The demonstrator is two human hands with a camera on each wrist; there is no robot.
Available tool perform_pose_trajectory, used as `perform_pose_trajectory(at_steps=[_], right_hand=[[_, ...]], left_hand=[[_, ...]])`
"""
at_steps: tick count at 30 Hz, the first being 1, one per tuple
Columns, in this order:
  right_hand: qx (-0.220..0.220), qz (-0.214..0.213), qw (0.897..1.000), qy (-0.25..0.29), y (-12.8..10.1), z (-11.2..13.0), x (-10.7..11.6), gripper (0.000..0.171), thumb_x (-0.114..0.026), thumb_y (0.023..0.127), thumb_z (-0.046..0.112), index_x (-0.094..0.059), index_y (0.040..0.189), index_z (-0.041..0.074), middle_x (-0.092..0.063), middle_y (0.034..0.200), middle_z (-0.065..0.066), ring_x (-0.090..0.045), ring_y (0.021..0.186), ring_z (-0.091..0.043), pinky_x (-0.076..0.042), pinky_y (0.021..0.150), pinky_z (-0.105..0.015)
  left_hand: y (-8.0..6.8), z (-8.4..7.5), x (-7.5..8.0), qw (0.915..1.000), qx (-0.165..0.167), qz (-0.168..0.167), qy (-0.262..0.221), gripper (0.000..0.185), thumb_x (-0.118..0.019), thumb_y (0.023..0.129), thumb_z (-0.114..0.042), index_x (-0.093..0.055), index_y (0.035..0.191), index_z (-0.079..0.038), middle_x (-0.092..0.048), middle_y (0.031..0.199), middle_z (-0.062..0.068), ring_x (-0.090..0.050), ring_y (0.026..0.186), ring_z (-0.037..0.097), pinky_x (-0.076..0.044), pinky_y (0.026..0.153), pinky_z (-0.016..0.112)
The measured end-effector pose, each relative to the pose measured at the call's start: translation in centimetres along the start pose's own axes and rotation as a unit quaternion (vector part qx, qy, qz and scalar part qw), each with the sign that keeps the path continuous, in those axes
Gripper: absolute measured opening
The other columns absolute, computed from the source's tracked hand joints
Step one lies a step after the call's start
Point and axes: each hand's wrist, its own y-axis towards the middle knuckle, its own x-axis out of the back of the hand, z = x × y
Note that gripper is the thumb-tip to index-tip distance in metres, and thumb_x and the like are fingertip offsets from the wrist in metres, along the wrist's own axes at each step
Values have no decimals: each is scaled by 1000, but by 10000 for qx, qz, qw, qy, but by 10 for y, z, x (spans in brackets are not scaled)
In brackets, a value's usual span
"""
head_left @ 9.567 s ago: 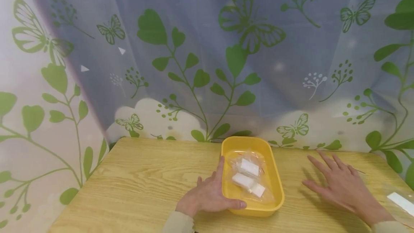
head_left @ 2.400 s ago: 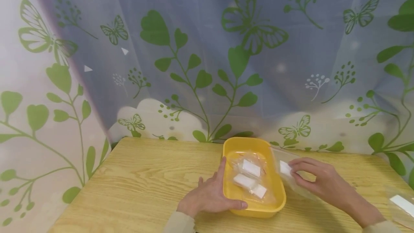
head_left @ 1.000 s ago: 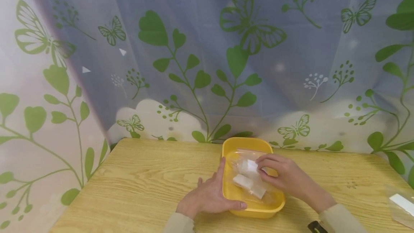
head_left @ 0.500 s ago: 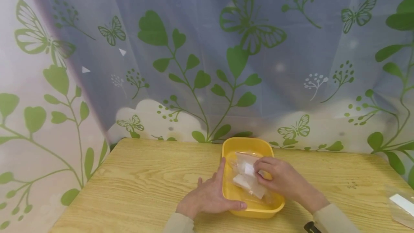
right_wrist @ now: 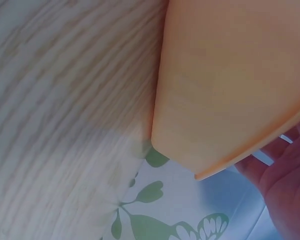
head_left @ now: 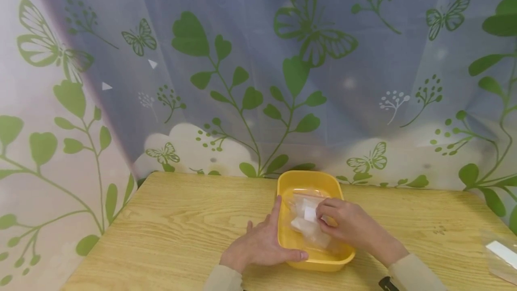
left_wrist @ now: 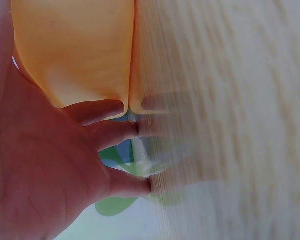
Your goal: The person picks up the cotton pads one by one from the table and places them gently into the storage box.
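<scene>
A yellow plastic tray (head_left: 291,241) stands on the wooden table (head_left: 181,228), with several clear bags of white pieces (head_left: 307,230) piled inside. My left hand (head_left: 262,244) lies against the tray's left wall, fingers straight along it and thumb on the front rim; the left wrist view shows those fingers (left_wrist: 105,132) beside the tray (left_wrist: 75,50). My right hand (head_left: 343,226) reaches into the tray from the right and pinches a clear bag with a white piece (head_left: 310,213) on top of the pile. The right wrist view shows the tray's outer wall (right_wrist: 230,80).
Another clear bag with a white strip (head_left: 501,255) lies at the table's right edge. A curtain printed with green leaves and butterflies (head_left: 258,71) hangs behind the table's far edge.
My right hand brought a clear bag with a white piece from the table's right side into the tray and lowered it onto the pile. The left hand has stayed against the tray.
</scene>
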Motion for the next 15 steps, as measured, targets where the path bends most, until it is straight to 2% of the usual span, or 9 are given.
perform_pose_trajectory(at_steps=[6,11,15], right_hand=[[-62,76,9998,148,0,2,0,26,-86,74,6,-69,85,21,-69,90,11,-65,78,-4,-56,68,-19],[-77,158,9994,314,2,5,0,19,-88,79,23,-71,89,21,-70,92,12,-65,79,-3,-57,71,-17],[-169,396,9982,428,3,9,1,21,-86,81,35,-73,91,22,-71,94,12,-65,81,-3,-57,71,-18]], left_hand=[[0,0,1,10000,-23,17,-20,138,-72,73,-80,17,164,-26,-40,162,20,-42,148,38,-13,124,71],[0,0,1,10000,-40,14,20,138,-72,73,-80,17,164,-26,-39,163,19,-42,148,39,-13,124,71],[0,-1,1,10000,-42,14,57,138,-72,73,-80,17,164,-26,-37,164,18,-41,148,42,-13,124,71]])
